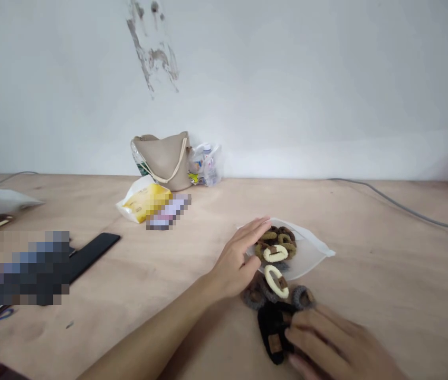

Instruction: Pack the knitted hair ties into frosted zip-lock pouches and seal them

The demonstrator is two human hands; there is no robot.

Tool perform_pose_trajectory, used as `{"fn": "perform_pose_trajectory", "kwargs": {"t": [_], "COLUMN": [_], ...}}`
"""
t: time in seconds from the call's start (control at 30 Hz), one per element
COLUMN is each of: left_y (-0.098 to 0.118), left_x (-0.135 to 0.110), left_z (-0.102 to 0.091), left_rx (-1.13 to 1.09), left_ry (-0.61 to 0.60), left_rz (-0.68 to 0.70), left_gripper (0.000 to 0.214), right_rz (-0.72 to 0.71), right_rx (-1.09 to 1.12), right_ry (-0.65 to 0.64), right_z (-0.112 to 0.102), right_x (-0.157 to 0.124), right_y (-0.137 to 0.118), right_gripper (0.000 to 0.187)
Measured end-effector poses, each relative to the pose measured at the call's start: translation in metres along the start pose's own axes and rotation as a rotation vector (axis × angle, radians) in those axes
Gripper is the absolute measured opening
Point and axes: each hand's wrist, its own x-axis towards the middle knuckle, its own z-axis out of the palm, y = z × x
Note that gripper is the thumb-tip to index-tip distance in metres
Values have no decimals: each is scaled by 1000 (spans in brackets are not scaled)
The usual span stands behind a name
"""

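The left hand (234, 266), fingers spread, rests against the mouth of a clear plastic bag (311, 258) holding fuzzy hair ties (276, 244), while the right hand (332, 343), apart from it, lies over black hair ties (272, 330). A cream-and-brown hair tie (276, 281) sits on the bag's near edge, beside grey hair ties (253, 295). All this lies mid-bench (390, 285), toward the near edge; a beige handbag (164, 161) stands at the far edge.

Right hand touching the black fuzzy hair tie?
Touching. The head view shows the right hand with its fingers lying across the right side of the black fuzzy hair tie, no gap visible.
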Motion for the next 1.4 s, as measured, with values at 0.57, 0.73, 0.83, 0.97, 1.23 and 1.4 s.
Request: {"fn": "perform_pose_trajectory", "kwargs": {"t": [0.57,0.73,0.83,0.97,1.23,1.4], "left_y": [2,4,3,0,2,5], "left_x": [1,1,1,2,3,2], "left_z": [1,2,2,1,1,1], "left_rx": [-19,-26,13,45,21,26], "left_ry": [4,-2,32,55,29,18], "left_rz": [17,33,10,-27,-16,-34], "left_gripper": [76,77,75,67,69,69], "right_rz": [262,280,279,281,131,-58], "right_rx": [-179,-298,-238,-100,-115,-146], "right_ry": [-35,-100,-18,35,-112,-54], "right_z": [3,4,-7,-24,-8,-22], "right_x": [17,19,16,1,-25,-17], "right_y": [16,21,24,27,26,35], "right_gripper": [32,41,37,25,24,22]}}
